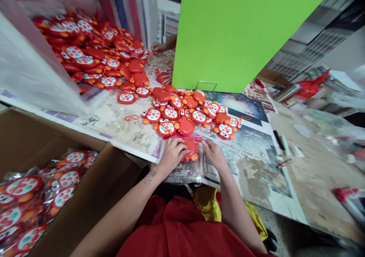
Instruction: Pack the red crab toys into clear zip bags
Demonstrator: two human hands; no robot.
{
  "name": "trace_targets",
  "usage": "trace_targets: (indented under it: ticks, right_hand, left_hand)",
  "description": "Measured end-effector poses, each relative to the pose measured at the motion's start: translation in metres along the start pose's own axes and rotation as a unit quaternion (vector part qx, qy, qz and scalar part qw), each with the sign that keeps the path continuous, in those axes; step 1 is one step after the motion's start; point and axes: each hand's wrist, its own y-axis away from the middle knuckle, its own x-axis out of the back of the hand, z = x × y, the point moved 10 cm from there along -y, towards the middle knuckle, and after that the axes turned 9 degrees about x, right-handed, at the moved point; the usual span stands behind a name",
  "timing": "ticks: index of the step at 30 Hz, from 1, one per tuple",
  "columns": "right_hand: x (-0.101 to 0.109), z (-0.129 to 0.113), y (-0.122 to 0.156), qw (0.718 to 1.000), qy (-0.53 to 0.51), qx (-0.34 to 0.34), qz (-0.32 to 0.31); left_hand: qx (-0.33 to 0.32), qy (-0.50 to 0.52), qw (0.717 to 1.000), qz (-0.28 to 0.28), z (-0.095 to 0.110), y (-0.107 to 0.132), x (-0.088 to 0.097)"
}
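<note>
Head view: both forearms come in from the bottom edge and converge at the near edge of the table (285, 165). Left hand (172, 155) lies palm down, fingers curled over the left side of a red crab toy (191, 149), thumb tucked in beside it. Right hand (214, 155) mirrors it, fingers bent and pressing at the toy's right side. Toy sits between the two hands, on or in a clear plastic bag (186, 173) that overhangs the table edge; can't tell whether it is inside the film or on top. Both hands closed down around toy and bag, fingertips mostly hidden, so exact pinch points are unclear. Just beyond the hands, a loose cluster of crab toys (188, 114); a bigger pile (99, 55) sits far left. Cardboard box (94, 196) at lower left holds bagged toys, cropped by the frame. A green board (239, 32) blocks the background; another person's hand (158, 48) shows beside its left edge, body hidden.
</note>
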Motion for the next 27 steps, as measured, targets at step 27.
trace_targets:
  ticks: [27]
  right_hand:
    - [-0.01, -0.018, 0.027, 0.978, -0.131, -0.015, 0.163]
  left_hand:
    - [0.068, -0.044, 0.974, -0.212, 0.017, -0.017, -0.001]
